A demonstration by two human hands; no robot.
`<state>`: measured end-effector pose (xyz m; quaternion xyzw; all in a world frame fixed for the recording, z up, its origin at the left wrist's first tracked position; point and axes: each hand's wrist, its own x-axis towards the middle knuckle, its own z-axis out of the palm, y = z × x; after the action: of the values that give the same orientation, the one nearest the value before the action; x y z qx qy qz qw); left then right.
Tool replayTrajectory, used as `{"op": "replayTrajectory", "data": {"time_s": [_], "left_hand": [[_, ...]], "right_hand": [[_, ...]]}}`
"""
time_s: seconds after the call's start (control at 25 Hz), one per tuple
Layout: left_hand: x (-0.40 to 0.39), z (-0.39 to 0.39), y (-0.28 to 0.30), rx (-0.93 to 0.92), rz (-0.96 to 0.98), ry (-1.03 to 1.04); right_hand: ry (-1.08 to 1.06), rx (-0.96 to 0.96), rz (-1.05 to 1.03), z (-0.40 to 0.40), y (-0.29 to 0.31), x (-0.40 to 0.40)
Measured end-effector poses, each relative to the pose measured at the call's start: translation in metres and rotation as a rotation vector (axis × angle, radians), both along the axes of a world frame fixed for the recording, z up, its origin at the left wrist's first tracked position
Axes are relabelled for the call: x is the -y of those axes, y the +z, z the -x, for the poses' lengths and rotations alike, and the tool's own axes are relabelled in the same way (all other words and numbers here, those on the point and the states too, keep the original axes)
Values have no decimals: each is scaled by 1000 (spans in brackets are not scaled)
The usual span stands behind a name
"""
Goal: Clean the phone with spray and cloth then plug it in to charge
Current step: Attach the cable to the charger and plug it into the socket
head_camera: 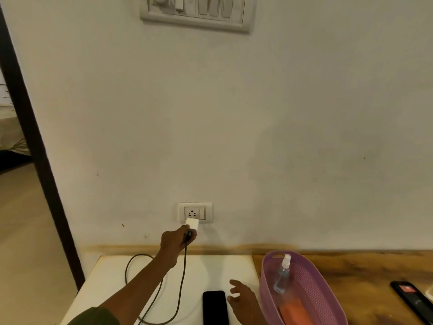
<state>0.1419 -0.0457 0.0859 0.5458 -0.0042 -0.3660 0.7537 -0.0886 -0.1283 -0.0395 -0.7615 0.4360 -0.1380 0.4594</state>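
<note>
- Head view, left hand: the left hand [174, 240] reached up to the wall and gripped the white charger adapter [192, 224], fingers and thumb curled round its lower end. The adapter sat at the bottom edge of the wall socket [195, 212], whose pin holes remained visible above it, so it was judged not yet seated. Holding the body low probably kept the pins free for alignment.
- Head view, cable: the dark cable [180, 285] ran from the adapter down onto the white table [110, 273] and looped there, giving slack for the reach.
- Head view, right hand: the right hand [243, 299] hovered with fingers spread and relaxed, holding nothing, just beside the phone [215, 308].
- Head view, phone: the phone lay flat, screen dark, at the near table edge. Whether the cable was connected to it could not be determined.
- Head view, cleaning items: the spray bottle [282, 275] and an orange cloth [296, 309] lay in the purple basket [328, 289], suggesting cleaning was finished.
</note>
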Motion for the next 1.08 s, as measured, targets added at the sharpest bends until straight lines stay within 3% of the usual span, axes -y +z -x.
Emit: {"op": "replayTrajectory", "data": {"time_s": [0.44,1.08], "left_hand": [[29,-18,-23,-47,-29,80],[47,-29,-30,18,-62,134]], "right_hand": [[67,-126,-9,3,-41,11],[2,-70,22,-7,-45,10]]}}
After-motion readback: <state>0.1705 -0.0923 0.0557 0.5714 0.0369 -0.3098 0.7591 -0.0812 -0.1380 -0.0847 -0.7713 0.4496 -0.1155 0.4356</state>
